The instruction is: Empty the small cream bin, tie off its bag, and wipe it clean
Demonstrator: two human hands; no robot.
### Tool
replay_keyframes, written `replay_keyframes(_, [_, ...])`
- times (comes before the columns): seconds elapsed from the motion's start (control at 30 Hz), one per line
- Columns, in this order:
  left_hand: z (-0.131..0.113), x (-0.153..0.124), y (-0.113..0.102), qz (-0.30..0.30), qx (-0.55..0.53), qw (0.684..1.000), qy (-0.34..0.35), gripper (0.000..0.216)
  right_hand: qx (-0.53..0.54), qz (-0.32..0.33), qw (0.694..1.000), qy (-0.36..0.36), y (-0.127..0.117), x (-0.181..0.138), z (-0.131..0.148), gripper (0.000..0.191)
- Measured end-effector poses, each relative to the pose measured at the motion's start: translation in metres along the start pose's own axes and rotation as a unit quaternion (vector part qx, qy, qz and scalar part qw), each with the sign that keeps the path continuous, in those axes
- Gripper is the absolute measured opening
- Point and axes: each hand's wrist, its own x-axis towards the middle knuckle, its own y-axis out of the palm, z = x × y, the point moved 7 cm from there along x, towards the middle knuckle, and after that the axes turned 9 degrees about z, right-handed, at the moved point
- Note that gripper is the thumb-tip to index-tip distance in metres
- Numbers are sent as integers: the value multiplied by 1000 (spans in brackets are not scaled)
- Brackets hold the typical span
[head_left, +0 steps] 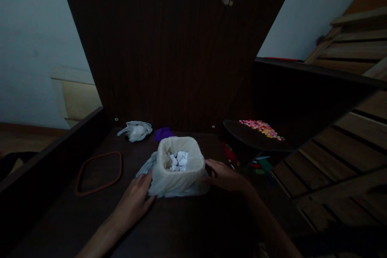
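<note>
A small square bin [179, 169] lined with a pale plastic bag stands on a dark wooden surface [181, 225], with crumpled white paper [178, 160] inside. My left hand [134, 201] rests against the bag's lower left corner, its fingers curled on the plastic. My right hand [225, 175] touches the bin's right side, fingers bent against the bag. The scene is dim, so the fingertips are hard to make out.
A red-brown rubber ring [99, 172] lies left of the bin. Behind it sit a crumpled white bag [136, 130] and a purple item [163, 133]. A dark tray with coloured pieces [261, 128] is at the right. Wooden slats [341, 157] lie further right.
</note>
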Motion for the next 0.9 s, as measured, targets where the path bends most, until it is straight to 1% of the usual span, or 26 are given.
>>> replay_keyframes(0.03, [-1,2,-3,0,8,1000,6,38,-2,-4,1000,7,9,4,-6,44])
replay_keyframes(0.1, [-1,3,-14,-14,38,999,6,41,18,-20,999,29,24,11,-17,26])
replay_keyframes(0.17, [-1,-1,-28,-53,84,995,-14,43,72,-39,996,36,33,16,-26,15])
replay_keyframes(0.2, [0,-4,-35,-74,102,992,-28,42,112,-53,992,32,36,17,-29,14])
replay_keyframes(0.23, [1,-6,-41,-89,110,989,-42,40,157,-72,985,26,37,18,-31,15])
replay_keyframes(0.3, [5,-10,-49,-100,83,989,-73,39,260,-116,958,27,38,18,-37,18])
replay_keyframes(0.37, [12,-9,-53,-103,13,990,-96,45,355,-144,922,53,43,18,-44,32])
replay_keyframes(0.43, [16,-4,-55,-109,-79,986,-95,52,431,-153,887,68,52,18,-46,51])
replay_keyframes(0.47, [17,0,-55,-114,-131,981,-89,55,466,-156,868,64,56,19,-45,56])
replay_keyframes(0.53, [19,8,-52,-114,-254,957,-86,59,539,-167,825,33,61,22,-41,61])
replay_keyframes(0.57, [20,12,-49,-105,-325,935,-91,62,574,-174,800,15,63,24,-39,63])
replay_keyframes(0.6, [19,15,-45,-93,-400,906,-98,67,604,-181,776,0,64,26,-38,64])
replay_keyframes(0.67, [14,21,-36,-69,-543,831,-104,73,649,-194,736,-17,63,32,-36,66])
replay_keyframes(0.7, [10,24,-33,-64,-598,793,-100,75,664,-200,720,-18,62,36,-35,67])
replay_keyframes(0.73, [6,27,-32,-65,-636,763,-96,76,676,-205,708,-17,60,39,-34,68])
replay_keyframes(0.77, [2,31,-31,-71,-658,744,-91,76,685,-213,697,-18,58,43,-32,70])
replay_keyframes(0.8, [-1,35,-30,-79,-667,736,-87,76,691,-224,687,-23,55,47,-28,72])
replay_keyframes(0.83, [-4,40,-29,-89,-664,738,-81,76,695,-237,678,-33,51,50,-23,74])
replay_keyframes(0.9, [-10,51,-26,-110,-647,752,-58,76,694,-265,665,-73,45,58,-10,74])
